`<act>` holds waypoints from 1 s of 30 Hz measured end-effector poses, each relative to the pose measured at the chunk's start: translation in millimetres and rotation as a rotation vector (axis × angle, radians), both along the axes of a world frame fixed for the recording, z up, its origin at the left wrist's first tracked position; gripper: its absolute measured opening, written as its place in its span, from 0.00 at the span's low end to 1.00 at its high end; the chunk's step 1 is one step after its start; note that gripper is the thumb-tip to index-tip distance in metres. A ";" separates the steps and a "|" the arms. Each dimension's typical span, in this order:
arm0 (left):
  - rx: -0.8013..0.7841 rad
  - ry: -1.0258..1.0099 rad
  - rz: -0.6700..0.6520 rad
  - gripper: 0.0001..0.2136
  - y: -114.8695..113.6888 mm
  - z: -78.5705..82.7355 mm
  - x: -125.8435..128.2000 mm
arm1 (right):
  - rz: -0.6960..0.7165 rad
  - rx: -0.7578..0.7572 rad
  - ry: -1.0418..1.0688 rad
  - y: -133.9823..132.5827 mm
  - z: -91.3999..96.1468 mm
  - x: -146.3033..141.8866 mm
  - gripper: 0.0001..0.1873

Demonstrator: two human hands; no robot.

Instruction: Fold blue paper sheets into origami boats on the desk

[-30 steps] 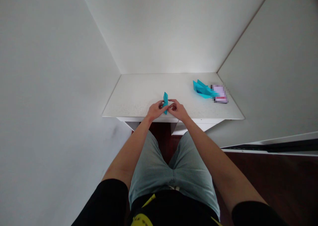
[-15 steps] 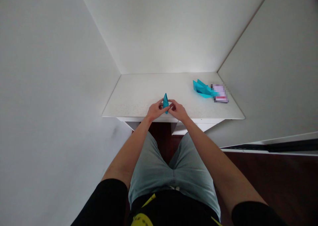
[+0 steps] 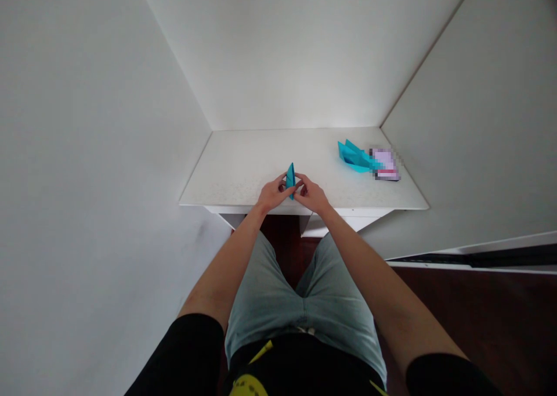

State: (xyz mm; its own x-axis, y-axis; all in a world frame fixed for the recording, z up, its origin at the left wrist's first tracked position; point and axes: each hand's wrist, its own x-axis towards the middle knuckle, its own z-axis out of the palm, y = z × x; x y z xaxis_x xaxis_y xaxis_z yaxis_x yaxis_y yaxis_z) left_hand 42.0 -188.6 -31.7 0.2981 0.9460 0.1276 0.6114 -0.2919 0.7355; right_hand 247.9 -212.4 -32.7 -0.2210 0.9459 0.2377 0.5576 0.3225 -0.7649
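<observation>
Narrow turquoise folded paper (image 3: 290, 178), upright over the near edge of the white tabletop (image 3: 243, 164): we pinch it firmly between the fingertips of our left hand (image 3: 274, 193) and right hand (image 3: 311, 194) for a steady fold.

And there, out past the right hand (image 3: 311, 194), a teal folded-paper piece with pointed peaks (image 3: 354, 158) sits on the white desk (image 3: 235, 172), pressed right up against a flat pale lilac item (image 3: 385, 164), too pixelated to call! Smooth white walls (image 3: 296, 53) rise beyond, and dark reddish wood floor (image 3: 470, 326) shows lower right.
</observation>
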 end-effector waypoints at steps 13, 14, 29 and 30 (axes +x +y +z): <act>-0.049 -0.013 0.078 0.16 -0.3 0.1 0.7 | -0.021 -0.011 -0.041 -0.6 1.9 -2.4 0.44; -0.053 -0.004 0.079 0.15 -0.3 0.5 0.7 | -0.022 -0.010 -0.050 -1.1 2.7 -2.8 0.42; 0.009 -0.028 0.039 0.17 5.0 -5.9 2.9 | -0.048 0.094 -0.161 -6.1 6.8 -5.7 0.34; -0.002 -0.019 0.040 0.17 4.7 -6.2 2.6 | -0.063 0.095 -0.168 -6.7 7.2 -6.5 0.34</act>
